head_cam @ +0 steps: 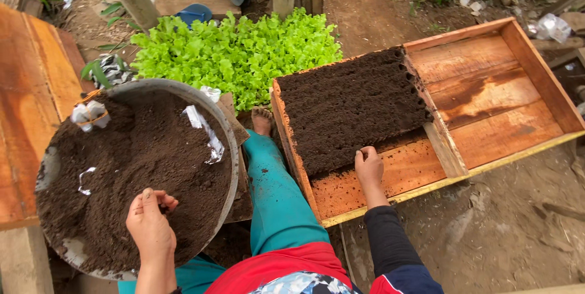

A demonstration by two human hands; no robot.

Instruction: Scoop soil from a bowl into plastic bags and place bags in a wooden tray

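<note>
Left hand: the left hand (150, 224) is being held over the near rim of the round basin (229, 166), fingers curled together on a pinch of dark soil (140, 160), the fingertips pointing toward the basin's far side.
Right hand: the right hand (368, 166) is being pressed, fingers folded loosely, nothing clamped in it, against the near edge of the soil block (350, 105).
Soil block: it is lying in the left half of the wooden tray (487, 87); its long axis is running from the tray's near left corner toward the far edge, slightly slanted, and rows of small holes are showing along its right side.
Tray: a loose wooden slat (445, 146) is lying across the boards just beside the block's right near corner.
Surroundings: scraps of white plastic (204, 126) are being carried in the basin's soil; a patch of green seedlings (237, 50) is standing beyond both, and a teal-clad leg (274, 190) with a bare foot is stretching between basin and tray.
</note>
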